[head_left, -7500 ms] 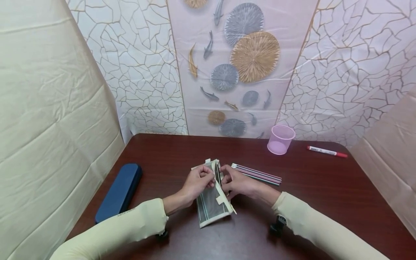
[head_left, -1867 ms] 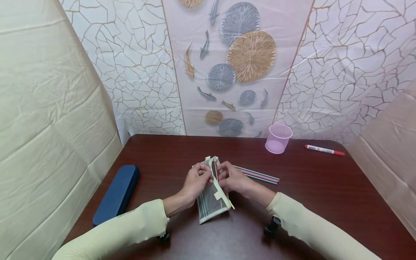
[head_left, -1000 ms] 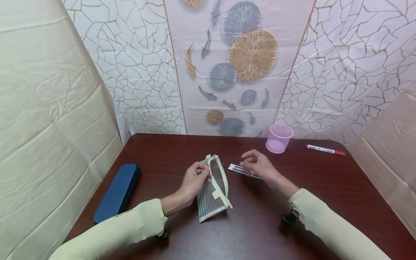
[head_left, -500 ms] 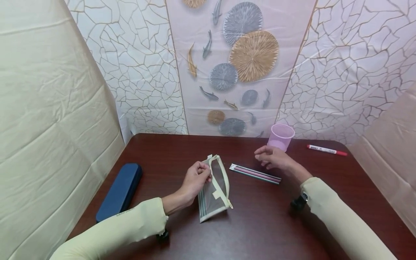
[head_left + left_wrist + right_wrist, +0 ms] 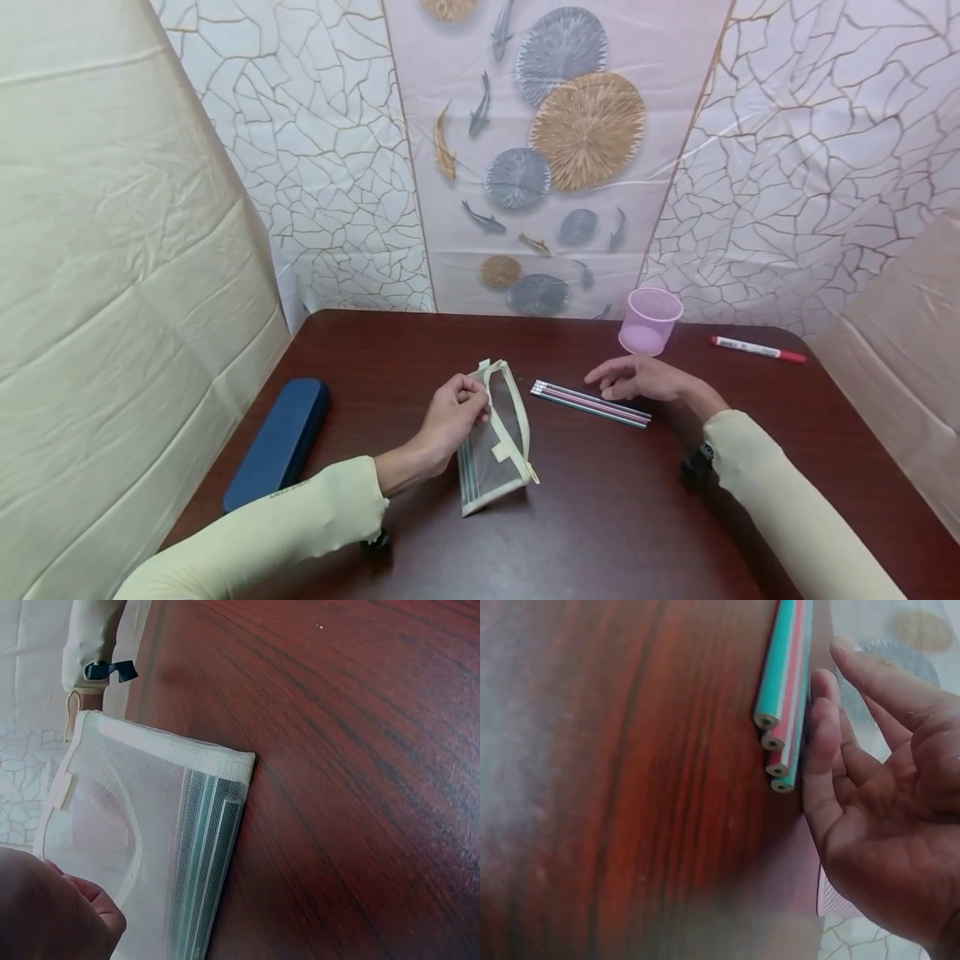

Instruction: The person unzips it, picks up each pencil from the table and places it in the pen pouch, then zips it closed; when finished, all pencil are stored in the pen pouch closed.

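My left hand pinches the near edge of the mouth of a cream mesh pencil pouch, whose zip gapes wide. Through the mesh in the left wrist view, several pencils lie along the bottom of the pouch. My right hand hovers just behind several striped pencils lying side by side on the table, fingers loosely bent and holding nothing. In the right wrist view the unsharpened ends of these teal and pink pencils point toward the camera, beside the right hand.
Behind the right hand stands a pink mesh cup. A red and white marker lies at the back right of the dark wooden table. At the left is a long blue case, near the left forearm.
My right hand has come out of the pouch and swung right, past the loose pencils, then dropped slightly toward them. The left hand keeps its hold on the pouch edge.
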{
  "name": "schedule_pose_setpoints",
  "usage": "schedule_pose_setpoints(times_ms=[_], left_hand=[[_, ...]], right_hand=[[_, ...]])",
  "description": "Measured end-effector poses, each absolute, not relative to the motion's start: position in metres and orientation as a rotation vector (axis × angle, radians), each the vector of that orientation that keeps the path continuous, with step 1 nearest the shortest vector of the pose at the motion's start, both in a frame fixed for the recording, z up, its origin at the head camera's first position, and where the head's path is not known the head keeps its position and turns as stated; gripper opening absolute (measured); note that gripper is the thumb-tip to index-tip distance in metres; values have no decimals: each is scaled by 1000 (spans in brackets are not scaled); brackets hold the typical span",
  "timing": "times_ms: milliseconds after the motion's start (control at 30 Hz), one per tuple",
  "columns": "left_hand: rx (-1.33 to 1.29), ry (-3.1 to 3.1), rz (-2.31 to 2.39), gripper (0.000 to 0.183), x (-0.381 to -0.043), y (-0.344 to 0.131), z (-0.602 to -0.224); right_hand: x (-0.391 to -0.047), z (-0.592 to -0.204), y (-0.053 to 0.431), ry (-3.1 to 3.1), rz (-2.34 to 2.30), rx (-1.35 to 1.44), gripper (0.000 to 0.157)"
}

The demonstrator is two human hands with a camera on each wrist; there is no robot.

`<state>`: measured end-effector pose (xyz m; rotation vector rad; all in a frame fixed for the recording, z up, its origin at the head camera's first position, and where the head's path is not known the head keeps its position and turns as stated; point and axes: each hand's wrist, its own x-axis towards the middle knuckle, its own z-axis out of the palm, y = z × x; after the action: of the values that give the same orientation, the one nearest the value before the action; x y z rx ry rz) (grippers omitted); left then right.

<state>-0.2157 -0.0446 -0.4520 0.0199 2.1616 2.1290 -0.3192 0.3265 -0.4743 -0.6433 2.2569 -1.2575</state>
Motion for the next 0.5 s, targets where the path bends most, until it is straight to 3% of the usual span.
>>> schedule_pose_setpoints(times_ms=[500], left_hand=[[12,2158,2126,10,-217,-46,-451]], right_hand=[[-317,-472,315,2346,-1195,-644,36]])
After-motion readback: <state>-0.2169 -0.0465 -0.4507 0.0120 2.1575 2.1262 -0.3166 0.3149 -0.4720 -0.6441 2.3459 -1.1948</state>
